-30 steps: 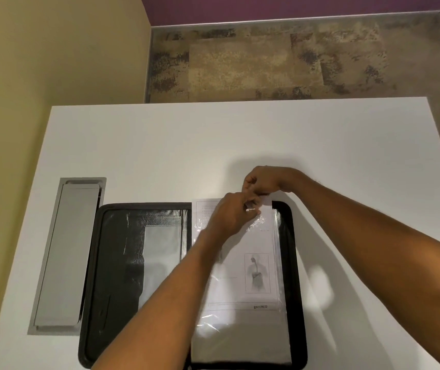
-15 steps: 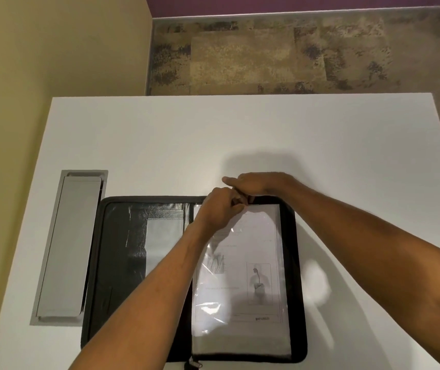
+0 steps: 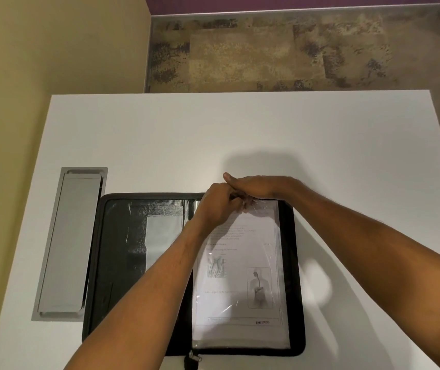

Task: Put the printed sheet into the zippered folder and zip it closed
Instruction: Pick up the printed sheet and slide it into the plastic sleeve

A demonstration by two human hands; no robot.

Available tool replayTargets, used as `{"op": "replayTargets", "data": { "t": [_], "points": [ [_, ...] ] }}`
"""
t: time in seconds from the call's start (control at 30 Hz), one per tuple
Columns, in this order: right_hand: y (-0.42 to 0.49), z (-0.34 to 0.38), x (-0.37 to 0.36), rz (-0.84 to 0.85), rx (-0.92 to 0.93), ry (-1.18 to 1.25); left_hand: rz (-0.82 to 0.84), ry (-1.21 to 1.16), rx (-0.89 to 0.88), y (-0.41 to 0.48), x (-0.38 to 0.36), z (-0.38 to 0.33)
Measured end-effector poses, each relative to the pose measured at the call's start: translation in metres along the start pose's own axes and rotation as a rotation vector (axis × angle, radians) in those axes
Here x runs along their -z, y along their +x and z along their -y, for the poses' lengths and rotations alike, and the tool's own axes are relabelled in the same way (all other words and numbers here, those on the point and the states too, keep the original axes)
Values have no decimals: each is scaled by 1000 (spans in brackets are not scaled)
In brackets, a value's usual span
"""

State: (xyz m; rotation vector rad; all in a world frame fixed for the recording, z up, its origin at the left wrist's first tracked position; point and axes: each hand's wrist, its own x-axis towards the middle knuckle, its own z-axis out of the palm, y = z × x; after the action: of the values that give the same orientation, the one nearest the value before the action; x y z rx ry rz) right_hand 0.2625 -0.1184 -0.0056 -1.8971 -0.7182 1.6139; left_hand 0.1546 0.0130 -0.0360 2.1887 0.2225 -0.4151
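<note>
A black zippered folder (image 3: 297, 284) lies open on the white table (image 3: 266, 134). Its right half carries a clear plastic sleeve (image 3: 282, 340), and the printed sheet (image 3: 240, 276), with tooth and body diagrams, sits inside that sleeve. My left hand (image 3: 217, 205) and my right hand (image 3: 256, 186) meet at the sleeve's top edge, fingers pinched on the plastic there. The sheet's top edge is hidden under my hands. The zipper pull (image 3: 193, 360) hangs at the folder's near edge.
A grey metal cable hatch (image 3: 69, 241) is set into the table left of the folder. A beige wall stands on the left. Patterned carpet (image 3: 266, 54) lies beyond the table's far edge.
The sheet has slid further down into the sleeve, its top no longer sticking out above the folder. Both hands moved slightly toward the sleeve's top edge.
</note>
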Motion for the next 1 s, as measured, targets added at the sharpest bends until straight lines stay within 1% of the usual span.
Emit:
{"op": "replayTargets", "data": {
  "t": [0.17,0.3,0.53,0.67,0.73,0.8,0.87,0.9,1.0],
  "points": [
    [-3,-2,-5,-53,42,-9,-25,8,15,-3,0,0],
    [-9,-1,-8,-98,16,-33,-27,16,31,-3,0,-3],
    [-9,-6,-15,-96,-14,-72,-6,0,26,-5,1,-2],
    [-20,-7,-13,-75,-6,-3,-49,1,23,-8,-2,-9],
    [-26,-19,-8,-152,-2,-59,-76,-5,0,-8,-3,-8],
    [-29,-39,-2,-248,-10,-200,-83,-18,-2,-7,-4,-4],
    [-33,-53,-3,-286,-33,-316,-85,-41,-8,-8,-6,-4],
    [-34,-57,-6,-319,-50,-365,-100,-27,-21,-10,-7,-4],
    [-37,-68,-16,-486,-46,-476,-236,134,-87,-25,-5,-3]
  ]
}}
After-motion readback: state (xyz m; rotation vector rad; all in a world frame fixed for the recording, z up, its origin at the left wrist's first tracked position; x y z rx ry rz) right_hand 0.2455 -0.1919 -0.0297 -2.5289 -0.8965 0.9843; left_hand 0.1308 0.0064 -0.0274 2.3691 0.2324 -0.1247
